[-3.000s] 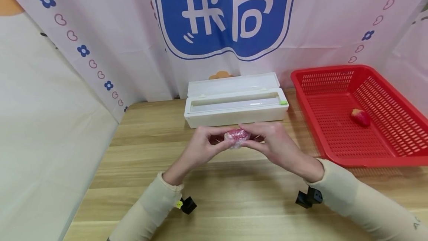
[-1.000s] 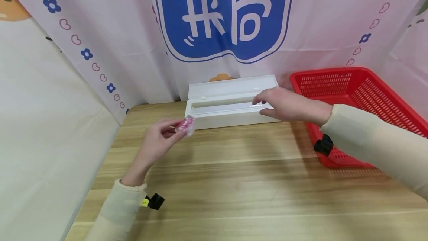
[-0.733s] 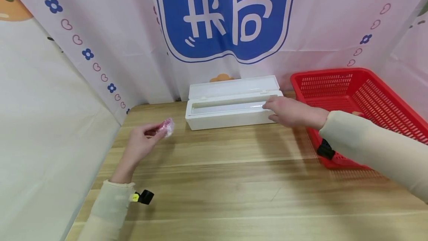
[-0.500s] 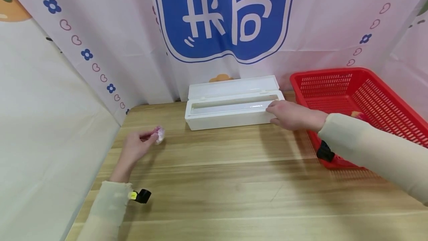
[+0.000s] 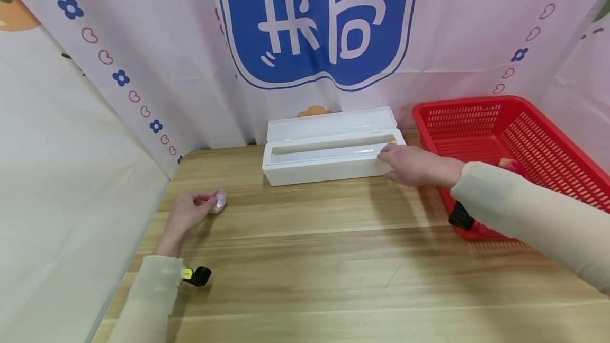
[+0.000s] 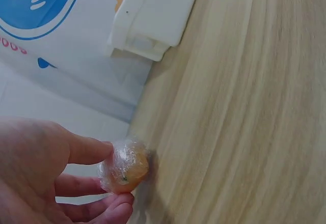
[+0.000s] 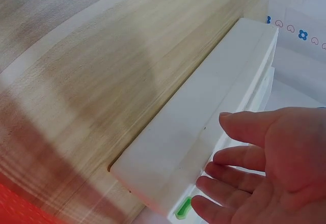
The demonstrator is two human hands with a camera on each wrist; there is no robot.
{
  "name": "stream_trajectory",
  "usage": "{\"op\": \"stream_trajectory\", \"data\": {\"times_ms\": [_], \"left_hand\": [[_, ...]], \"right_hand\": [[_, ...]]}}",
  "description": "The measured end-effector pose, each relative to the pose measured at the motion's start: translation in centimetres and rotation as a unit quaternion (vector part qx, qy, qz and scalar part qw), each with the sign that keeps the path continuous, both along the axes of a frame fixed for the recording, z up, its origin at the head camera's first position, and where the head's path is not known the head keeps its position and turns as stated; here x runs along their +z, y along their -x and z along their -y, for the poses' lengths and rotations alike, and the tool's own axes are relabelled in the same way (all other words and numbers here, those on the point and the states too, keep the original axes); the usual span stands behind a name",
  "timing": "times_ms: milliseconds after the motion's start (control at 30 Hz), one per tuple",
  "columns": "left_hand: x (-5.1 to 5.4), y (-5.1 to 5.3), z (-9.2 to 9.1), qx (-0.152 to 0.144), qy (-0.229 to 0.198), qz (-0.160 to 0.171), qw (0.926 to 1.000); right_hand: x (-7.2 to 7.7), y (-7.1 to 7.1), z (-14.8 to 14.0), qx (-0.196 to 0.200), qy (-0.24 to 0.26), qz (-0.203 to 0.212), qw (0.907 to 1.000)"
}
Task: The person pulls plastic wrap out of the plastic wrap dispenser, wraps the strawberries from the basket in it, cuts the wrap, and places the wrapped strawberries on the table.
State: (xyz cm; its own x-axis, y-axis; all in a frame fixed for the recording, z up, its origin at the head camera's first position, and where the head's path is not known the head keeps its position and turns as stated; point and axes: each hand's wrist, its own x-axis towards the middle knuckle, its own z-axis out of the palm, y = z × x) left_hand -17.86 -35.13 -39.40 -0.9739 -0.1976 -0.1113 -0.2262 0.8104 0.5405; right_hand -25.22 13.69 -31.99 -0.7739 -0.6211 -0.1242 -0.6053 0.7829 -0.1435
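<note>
At the table's left side, my left hand (image 5: 185, 217) pinches a small rounded piece of food in clear cling film (image 5: 219, 201), between thumb and fingers. Up close in the left wrist view, the wrapped piece (image 6: 126, 168) shows orange-yellow through the shiny film; it appears at or just above the tabletop. My right hand (image 5: 416, 165) is at the right end of a long white cling film dispenser (image 5: 324, 172), its lid up. Loosely bent fingers lie near the dispenser's front edge, beside a green slider (image 7: 183, 208); contact is unclear. This hand holds nothing.
A red plastic basket (image 5: 472, 100) stands on the right, partly behind my right forearm. Inside it lies a red-and-yellow piece (image 5: 511, 164), partly covered by the sleeve. A printed white curtain (image 5: 190, 41) hangs behind the wooden table (image 5: 305, 269).
Both hands held the wrapped piece together earlier. My left hand has carried it left and down towards the table; my right hand has let go and moved to the dispenser's right end.
</note>
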Motion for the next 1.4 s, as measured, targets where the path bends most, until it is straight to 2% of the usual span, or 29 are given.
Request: {"op": "stream_trajectory", "data": {"times_ms": [200, 533, 700, 767, 900, 1067, 1167, 1300, 1400], "left_hand": [[-0.4, 0.1, 0.3, -0.005, 0.002, 0.016, 0.9999], [-0.2, -0.1, 0.4, -0.007, 0.010, 0.033, 0.9994], [0.1, -0.3, 0.3, -0.002, 0.012, 0.055, 0.9984], [0.3, -0.3, 0.3, 0.000, 0.015, 0.054, 0.9985], [0.7, -0.4, 0.3, 0.005, 0.028, 0.026, 0.9993], [1.4, 0.0, -0.2, 0.014, 0.042, -0.044, 0.9980], [2.1, 0.5, -1.1, 0.019, 0.039, -0.074, 0.9963], [3.4, 1.5, -2.8, 0.017, 0.013, -0.097, 0.9951], [4.2, 2.5, -4.4, -0.002, -0.006, -0.129, 0.9917]], "right_hand": [[0.1, -0.1, 0.1, -0.003, -0.006, 0.004, 1.0000], [0.2, -0.2, 0.3, -0.015, -0.017, 0.018, 0.9996], [0.4, -0.2, 0.4, -0.011, -0.015, 0.022, 0.9996], [0.5, -0.3, 0.3, -0.009, -0.015, 0.023, 0.9996], [0.6, -0.3, 0.3, -0.010, -0.016, 0.025, 0.9995], [0.6, -0.2, 0.2, -0.010, -0.014, 0.032, 0.9993], [0.8, -0.1, 0.1, -0.003, -0.012, 0.042, 0.9990], [1.1, 0.2, -0.1, 0.010, -0.006, 0.055, 0.9984], [1.3, 0.5, -0.3, 0.013, -0.004, 0.066, 0.9977]]}}
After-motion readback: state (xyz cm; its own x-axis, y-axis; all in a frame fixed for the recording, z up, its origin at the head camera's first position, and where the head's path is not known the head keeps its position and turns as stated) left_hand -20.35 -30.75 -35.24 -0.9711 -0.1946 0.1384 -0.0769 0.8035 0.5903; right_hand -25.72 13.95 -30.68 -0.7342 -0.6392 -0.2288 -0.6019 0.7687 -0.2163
